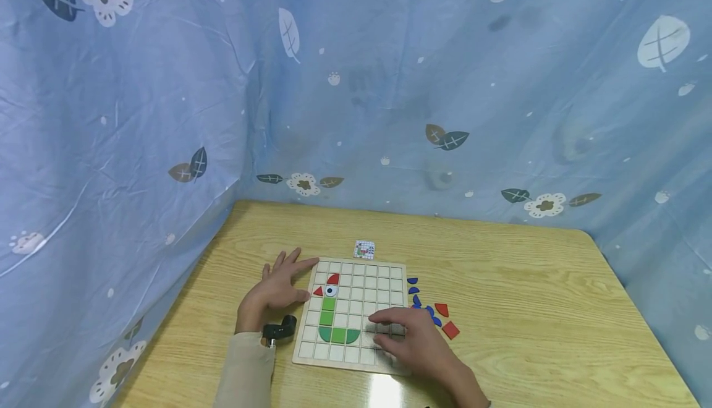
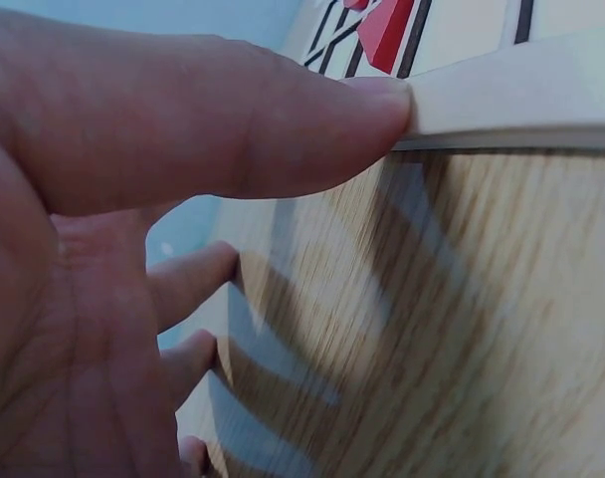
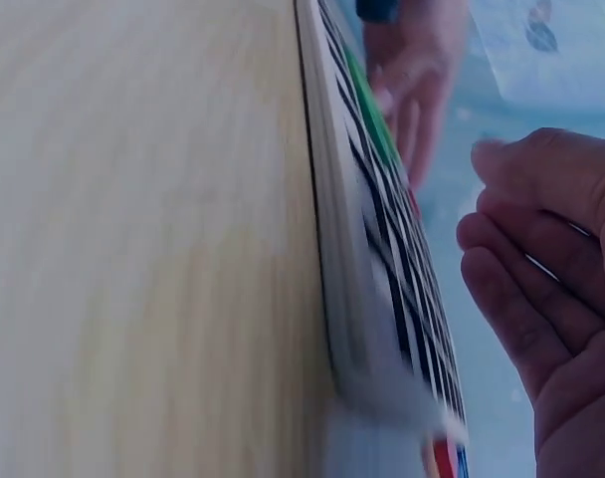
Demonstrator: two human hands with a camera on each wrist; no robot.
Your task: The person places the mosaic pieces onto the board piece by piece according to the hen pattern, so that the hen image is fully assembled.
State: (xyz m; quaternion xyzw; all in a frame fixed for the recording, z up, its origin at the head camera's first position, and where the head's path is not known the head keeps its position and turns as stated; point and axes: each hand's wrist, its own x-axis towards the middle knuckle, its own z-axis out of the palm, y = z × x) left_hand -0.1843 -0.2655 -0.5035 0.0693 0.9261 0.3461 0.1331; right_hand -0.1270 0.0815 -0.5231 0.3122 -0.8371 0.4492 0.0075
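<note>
A wooden grid board (image 1: 356,284) lies on the table, bearing a red quarter-round (image 1: 334,279), a red triangle (image 1: 318,291), a white eye tile (image 1: 330,291), green squares (image 1: 326,318) and green quarter-rounds (image 1: 353,335). With fingers spread, my left hand (image 1: 280,287) rests at the board's left edge; its thumb (image 2: 372,115) touches the rim in the left wrist view. My right hand (image 1: 419,337) hovers over the board's lower right, fingers loosely bent, thumb and forefinger apart. No piece shows in it. It hides part of the board.
Right of the board lie several blue half-rounds (image 1: 414,290), a red quarter-round (image 1: 442,310) and a red square (image 1: 451,329). A small pattern card (image 1: 364,249) sits beyond the board's far edge. Blue curtains (image 1: 356,86) hang behind the table (image 1: 528,309).
</note>
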